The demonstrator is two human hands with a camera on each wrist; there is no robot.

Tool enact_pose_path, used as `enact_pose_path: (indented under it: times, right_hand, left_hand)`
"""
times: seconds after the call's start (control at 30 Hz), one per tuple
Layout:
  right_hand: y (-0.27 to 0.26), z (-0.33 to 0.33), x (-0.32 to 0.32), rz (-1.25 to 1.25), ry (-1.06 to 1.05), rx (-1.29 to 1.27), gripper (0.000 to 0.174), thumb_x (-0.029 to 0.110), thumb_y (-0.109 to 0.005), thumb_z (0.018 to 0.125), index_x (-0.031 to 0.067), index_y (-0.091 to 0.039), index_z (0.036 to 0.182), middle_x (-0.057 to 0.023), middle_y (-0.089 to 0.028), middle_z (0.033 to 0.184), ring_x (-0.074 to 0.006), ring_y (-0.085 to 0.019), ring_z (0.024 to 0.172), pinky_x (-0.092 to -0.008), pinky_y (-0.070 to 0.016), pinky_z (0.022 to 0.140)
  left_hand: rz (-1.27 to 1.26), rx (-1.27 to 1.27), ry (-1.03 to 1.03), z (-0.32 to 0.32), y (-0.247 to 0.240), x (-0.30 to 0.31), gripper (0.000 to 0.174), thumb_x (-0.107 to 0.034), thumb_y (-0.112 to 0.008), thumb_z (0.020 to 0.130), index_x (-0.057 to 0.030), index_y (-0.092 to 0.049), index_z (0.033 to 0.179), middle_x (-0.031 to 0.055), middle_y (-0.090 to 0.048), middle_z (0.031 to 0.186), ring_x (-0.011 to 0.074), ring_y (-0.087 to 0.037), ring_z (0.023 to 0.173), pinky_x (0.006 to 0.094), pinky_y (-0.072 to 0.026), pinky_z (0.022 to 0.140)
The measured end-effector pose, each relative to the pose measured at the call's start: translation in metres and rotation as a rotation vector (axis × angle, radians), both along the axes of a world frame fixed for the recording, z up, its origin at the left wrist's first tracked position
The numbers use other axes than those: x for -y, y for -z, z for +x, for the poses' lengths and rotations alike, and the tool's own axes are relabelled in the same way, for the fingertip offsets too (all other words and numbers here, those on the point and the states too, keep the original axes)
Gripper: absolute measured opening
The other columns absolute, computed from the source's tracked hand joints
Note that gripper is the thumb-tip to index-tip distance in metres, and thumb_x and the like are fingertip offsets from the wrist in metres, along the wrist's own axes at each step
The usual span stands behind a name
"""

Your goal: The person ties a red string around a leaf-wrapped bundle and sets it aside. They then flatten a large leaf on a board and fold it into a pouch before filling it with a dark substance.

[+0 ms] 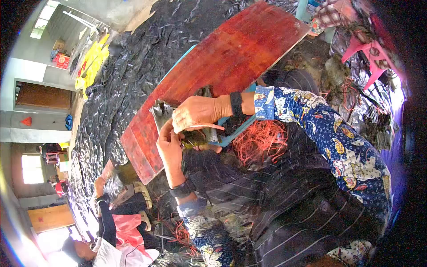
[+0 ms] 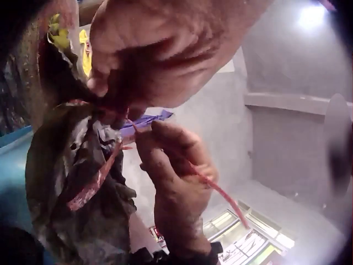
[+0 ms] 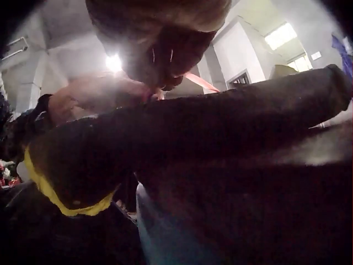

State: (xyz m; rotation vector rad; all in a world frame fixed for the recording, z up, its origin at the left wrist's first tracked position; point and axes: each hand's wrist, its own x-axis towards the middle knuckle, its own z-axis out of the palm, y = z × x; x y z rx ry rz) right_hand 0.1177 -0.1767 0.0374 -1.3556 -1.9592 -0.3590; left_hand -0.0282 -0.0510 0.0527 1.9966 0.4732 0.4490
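A bundle of dark, leaf-like sheets (image 1: 162, 113) lies in front of me over the red board, its edge yellowish in places. In the left wrist view the bundle (image 2: 71, 171) looks crumpled, with a red plastic strip (image 2: 223, 196) around it. My right hand (image 1: 200, 111) pinches this strip, and one end trails behind its fingers. Close against it, my left hand (image 1: 170, 153) curls its fingers on the strip at the bundle. The left fingertips (image 2: 99, 85) are partly in shadow. From the right wrist, the bundle (image 3: 193, 127) stretches dark beneath both hands.
A long red board (image 1: 222, 58) slants across a blue frame. Tangled red strips (image 1: 260, 140) lie near my lap. Black plastic sheeting (image 1: 120, 84) covers the floor. Another person (image 1: 120, 240) works at lower left, and a pink stool (image 1: 369, 58) stands at upper right.
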Motion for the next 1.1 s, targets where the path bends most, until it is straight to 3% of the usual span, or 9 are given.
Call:
enact_pose_path:
  times: [0.07, 0.4, 0.47, 0.6, 0.7, 0.77, 0.93, 1.03, 1.1]
  right_hand:
    - [0.002, -0.002, 0.001, 0.032, 0.028, 0.046, 0.015, 0.018, -0.057, 0.080, 0.0104, -0.061, 0.093, -0.0038, -0.062, 0.089, -0.0259, -0.061, 0.086, -0.0374, -0.0523, 0.068]
    - [0.002, -0.005, 0.002, 0.046, 0.092, 0.044, 0.020, 0.020, -0.058, 0.080, 0.0074, -0.061, 0.095, -0.0069, -0.062, 0.089, -0.0265, -0.062, 0.085, -0.0368, -0.0527, 0.068]
    - [0.003, -0.001, 0.001, -0.018, 0.096, -0.047, 0.017, 0.020, -0.060, 0.080, 0.0073, -0.061, 0.092, -0.0072, -0.063, 0.088, -0.0267, -0.063, 0.082, -0.0365, -0.0527, 0.067]
    - [0.010, 0.005, 0.003, -0.202, 0.200, -0.103, 0.016, 0.022, -0.058, 0.085, 0.0071, -0.062, 0.087, -0.0075, -0.064, 0.095, -0.0260, -0.063, 0.089, -0.0353, -0.0524, 0.071]
    - [0.016, 0.007, 0.003, -0.106, 0.231, -0.098, 0.017, 0.023, -0.057, 0.086, 0.0071, -0.062, 0.083, -0.0078, -0.064, 0.099, -0.0261, -0.062, 0.094, -0.0364, -0.0517, 0.075]
    - [0.022, 0.013, 0.006, -0.127, 0.230, -0.125, 0.018, 0.023, -0.057, 0.086, 0.0069, -0.063, 0.083, -0.0081, -0.064, 0.101, -0.0260, -0.061, 0.096, -0.0371, -0.0514, 0.077]
    - [0.012, 0.016, 0.013, -0.122, 0.178, -0.173, 0.019, 0.023, -0.061, 0.084, 0.0045, -0.065, 0.086, -0.0104, -0.064, 0.101, -0.0286, -0.060, 0.097, -0.0385, -0.0509, 0.079]
    - [0.006, 0.007, 0.001, -0.141, 0.102, -0.410, 0.018, 0.018, -0.065, 0.083, 0.0010, -0.065, 0.088, -0.0107, -0.067, 0.093, -0.0255, -0.064, 0.088, -0.0357, -0.0518, 0.076]
    - [0.006, 0.000, -0.008, -0.198, -0.051, -0.819, 0.017, 0.014, -0.068, 0.084, -0.0016, -0.065, 0.091, -0.0095, -0.070, 0.084, -0.0192, -0.067, 0.077, -0.0311, -0.0524, 0.069]
  left_hand:
    - [-0.338, -0.156, 0.155, 0.002, 0.002, -0.012, 0.029, -0.006, -0.051, 0.094, -0.0036, -0.060, 0.121, 0.0002, -0.060, 0.075, 0.0026, -0.048, 0.061, 0.0165, -0.0353, 0.052]
    - [-0.548, -0.119, 0.245, -0.007, 0.014, -0.018, 0.020, -0.010, -0.056, 0.093, -0.0014, -0.064, 0.110, 0.0009, -0.061, 0.074, 0.0020, -0.043, 0.057, 0.0165, -0.0328, 0.051]
    - [-0.256, -0.130, 0.105, -0.006, 0.009, -0.011, 0.017, -0.016, -0.060, 0.092, -0.0020, -0.068, 0.097, -0.0025, -0.060, 0.069, 0.0024, -0.046, 0.056, 0.0181, -0.0324, 0.049]
    - [-0.125, -0.019, 0.004, -0.005, 0.012, -0.010, 0.019, -0.017, -0.063, 0.090, -0.0005, -0.072, 0.092, -0.0001, -0.063, 0.071, 0.0047, -0.051, 0.058, 0.0215, -0.0380, 0.051]
    - [0.314, 0.045, 0.020, -0.006, 0.016, -0.018, 0.018, -0.015, -0.064, 0.087, -0.0005, -0.072, 0.095, 0.0073, -0.070, 0.078, 0.0142, -0.060, 0.062, 0.0291, -0.0459, 0.056]
    - [0.714, -0.075, -0.106, -0.012, 0.015, -0.019, 0.014, -0.011, -0.065, 0.081, -0.0034, -0.070, 0.091, 0.0182, -0.065, 0.078, 0.0308, -0.064, 0.068, 0.0374, -0.0478, 0.062]
    - [0.672, -0.030, -0.092, -0.016, 0.020, -0.023, 0.013, -0.011, -0.064, 0.081, -0.0053, -0.071, 0.090, 0.0185, -0.064, 0.076, 0.0348, -0.062, 0.070, 0.0397, -0.0472, 0.062]
    - [0.733, -0.070, -0.081, -0.014, 0.015, -0.019, 0.013, -0.010, -0.063, 0.081, -0.0062, -0.071, 0.091, 0.0180, -0.064, 0.076, 0.0349, -0.062, 0.070, 0.0404, -0.0471, 0.062]
    - [0.762, -0.100, -0.067, -0.013, 0.015, -0.017, 0.013, -0.010, -0.063, 0.081, -0.0067, -0.071, 0.091, 0.0181, -0.064, 0.077, 0.0350, -0.062, 0.070, 0.0407, -0.0472, 0.062]
